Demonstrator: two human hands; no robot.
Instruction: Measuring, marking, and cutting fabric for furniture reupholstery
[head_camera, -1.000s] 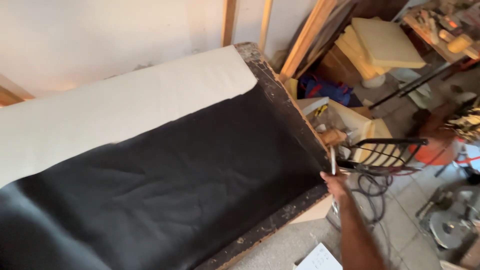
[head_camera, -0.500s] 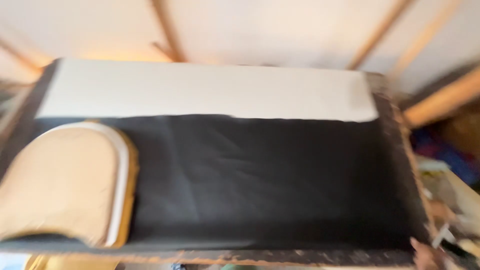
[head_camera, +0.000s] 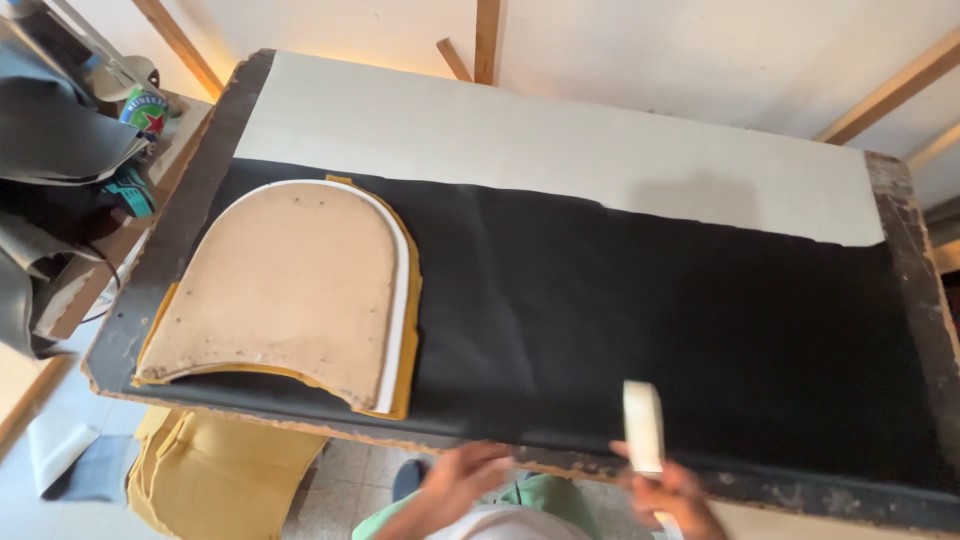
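Head view: at the near edge of the tabletop (head_camera: 905, 210), the right hand (head_camera: 668, 493) has its grip closed round a pale flat block (head_camera: 643, 426), held upright over black fabric (head_camera: 650, 300). The left hand (head_camera: 462, 478) hovers half-open, holding nothing. Best to keep the fabric flat and steady. Far left — a round green label (head_camera: 148, 110) with a red star.

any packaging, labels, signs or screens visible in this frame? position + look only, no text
Can: far left, beside the table's top-left corner, partly hidden; round, with a green label bearing a red star and a white band.
Teal package: left of the table, below the can, among grey fabric; only a corner shows.
No signs or screens in view.
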